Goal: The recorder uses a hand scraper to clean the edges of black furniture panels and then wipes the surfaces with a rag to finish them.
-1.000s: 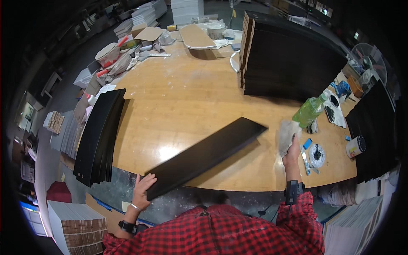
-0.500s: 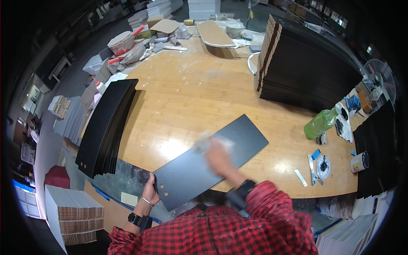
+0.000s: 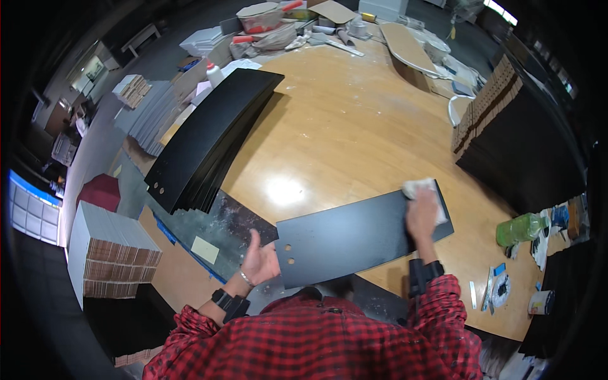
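Observation:
A long dark grey panel [image 3: 354, 244] with two small holes near its left end lies at the table's front edge, its left part jutting over it. My right hand [image 3: 423, 218] presses a white cloth [image 3: 419, 188] flat on the panel's right end. Beside the left end is my left hand [image 3: 258, 261], thumb stretched up and away, palm against the short edge. Its fingertips are partly hidden at the panel's edge.
Similar black panels [image 3: 209, 133] are stacked at the left of the wooden table [image 3: 329, 126]. A tall panel stack [image 3: 519, 133] stands far right. Near it are a green bottle [image 3: 520, 229], a tape roll [image 3: 501, 290] and a tub [image 3: 540, 303]. Clutter [image 3: 272, 31] lines the far edge.
My right hand has slid the cloth from the panel's middle to its right end. My left thumb has come off the panel. The view has turned, and the panel lies closer to level.

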